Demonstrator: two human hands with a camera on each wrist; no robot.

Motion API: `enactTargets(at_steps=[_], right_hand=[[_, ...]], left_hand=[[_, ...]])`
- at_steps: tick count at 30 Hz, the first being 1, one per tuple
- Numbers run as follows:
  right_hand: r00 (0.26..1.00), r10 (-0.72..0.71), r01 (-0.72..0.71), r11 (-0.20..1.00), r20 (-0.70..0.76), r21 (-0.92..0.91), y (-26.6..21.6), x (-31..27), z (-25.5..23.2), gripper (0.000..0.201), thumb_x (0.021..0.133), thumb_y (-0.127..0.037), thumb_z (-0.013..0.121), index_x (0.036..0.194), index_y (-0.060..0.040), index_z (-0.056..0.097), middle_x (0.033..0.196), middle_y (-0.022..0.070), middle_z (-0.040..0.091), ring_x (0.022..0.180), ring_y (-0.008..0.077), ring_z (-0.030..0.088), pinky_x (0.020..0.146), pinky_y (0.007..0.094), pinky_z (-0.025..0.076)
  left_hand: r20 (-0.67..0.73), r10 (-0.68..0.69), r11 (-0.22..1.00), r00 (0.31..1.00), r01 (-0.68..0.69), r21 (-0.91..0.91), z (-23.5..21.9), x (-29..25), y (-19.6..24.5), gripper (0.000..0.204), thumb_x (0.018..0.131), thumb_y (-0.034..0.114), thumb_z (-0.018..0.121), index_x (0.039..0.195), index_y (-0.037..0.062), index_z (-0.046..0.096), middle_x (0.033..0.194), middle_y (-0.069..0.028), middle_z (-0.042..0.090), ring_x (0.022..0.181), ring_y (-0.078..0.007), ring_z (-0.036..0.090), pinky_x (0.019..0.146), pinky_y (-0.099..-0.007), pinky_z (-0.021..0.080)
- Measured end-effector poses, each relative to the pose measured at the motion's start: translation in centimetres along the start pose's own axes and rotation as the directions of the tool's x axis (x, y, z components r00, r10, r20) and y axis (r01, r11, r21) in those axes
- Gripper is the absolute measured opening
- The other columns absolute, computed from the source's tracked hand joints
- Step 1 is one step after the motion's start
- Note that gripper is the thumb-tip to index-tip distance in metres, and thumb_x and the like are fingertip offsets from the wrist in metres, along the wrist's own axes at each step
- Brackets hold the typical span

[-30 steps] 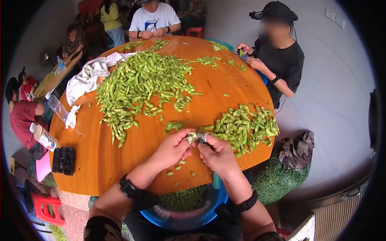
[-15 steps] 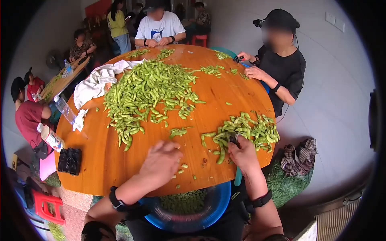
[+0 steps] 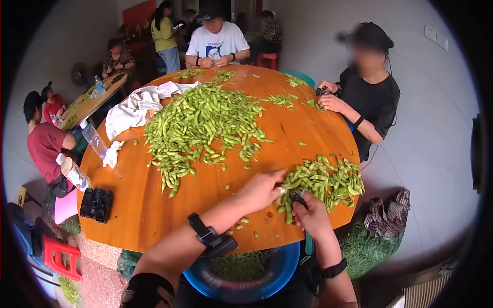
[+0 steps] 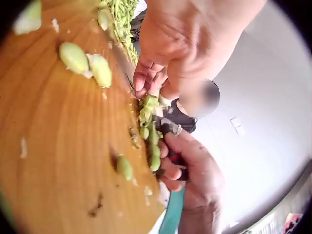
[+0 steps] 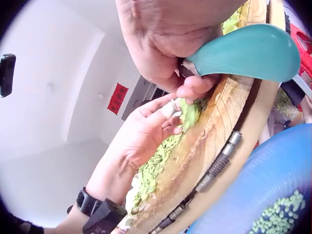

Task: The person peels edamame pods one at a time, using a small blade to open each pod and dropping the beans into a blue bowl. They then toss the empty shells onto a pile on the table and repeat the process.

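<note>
Two hands working | left hand [image 3: 260, 192]: fingers partly curled, pinching green pod [image 5: 189, 116] | right hand [image 3: 314, 219]: closed round teal-handled tool [image 5: 253, 51] | both beside smaller pod pile [image 3: 334, 182], near right edge of table [image 3: 133, 205]

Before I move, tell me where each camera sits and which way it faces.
Head: on the head, facing forward and down over the table, piled pods and both forearms.
Left wrist: on that wrist, looking along the left hand toward the right hand.
Right wrist: on that wrist, looking past the right hand and teal handle to the left hand.
Both wrist views show the two hands and teal handle.
</note>
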State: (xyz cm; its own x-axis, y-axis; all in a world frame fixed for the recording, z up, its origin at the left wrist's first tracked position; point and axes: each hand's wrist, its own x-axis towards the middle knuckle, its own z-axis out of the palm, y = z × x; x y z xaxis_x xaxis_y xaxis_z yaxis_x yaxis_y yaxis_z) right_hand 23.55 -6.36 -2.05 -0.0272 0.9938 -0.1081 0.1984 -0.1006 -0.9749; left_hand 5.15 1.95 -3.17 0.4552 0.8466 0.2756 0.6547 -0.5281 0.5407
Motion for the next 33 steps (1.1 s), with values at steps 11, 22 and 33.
enactTargets(at_steps=[11,22,33], right_hand=[[0.999,0.017,-0.018,1.0,0.028,0.023,0.5,0.2,-0.1,0.005,0.092,-0.009,0.05,0.091,-0.0047,0.051,0.066,0.0005,0.052,0.047,0.0061,0.049,0.039,0.0215,0.039],[0.959,0.01,-0.083,0.965,0.282,0.247,-3.7,-0.2,3.3,0.007,0.093,-0.008,0.051,0.091,-0.0032,0.056,0.071,-0.0011,0.054,0.05,0.0039,0.047,0.041,0.0184,0.033],[0.96,0.031,-0.102,0.965,0.28,0.243,-1.8,-0.6,5.2,0.012,0.092,-0.009,0.052,0.1,-0.0043,0.059,0.071,-0.0021,0.053,0.051,0.0039,0.047,0.044,0.0193,0.036]], left_hand=[[-0.232,-0.109,0.917,0.967,0.188,0.353,-6.5,-1.2,-10.2,0.014,0.078,0.007,0.061,0.092,0.0033,0.063,0.097,-0.0156,0.059,0.083,-0.0368,0.061,0.073,-0.0437,0.051],[0.04,-0.252,0.884,0.967,0.247,-0.396,-5.1,-6.0,0.3,0.031,0.086,-0.003,0.047,0.114,0.0042,0.059,0.088,-0.011,0.063,0.067,-0.02,0.065,0.06,-0.0313,0.051],[-0.051,0.042,0.963,0.998,-0.054,-0.265,-3.2,-7.4,0.2,0.052,0.081,-0.007,0.051,0.131,0.0078,0.049,0.088,-0.0102,0.056,0.063,-0.0151,0.06,0.057,-0.0255,0.052]])
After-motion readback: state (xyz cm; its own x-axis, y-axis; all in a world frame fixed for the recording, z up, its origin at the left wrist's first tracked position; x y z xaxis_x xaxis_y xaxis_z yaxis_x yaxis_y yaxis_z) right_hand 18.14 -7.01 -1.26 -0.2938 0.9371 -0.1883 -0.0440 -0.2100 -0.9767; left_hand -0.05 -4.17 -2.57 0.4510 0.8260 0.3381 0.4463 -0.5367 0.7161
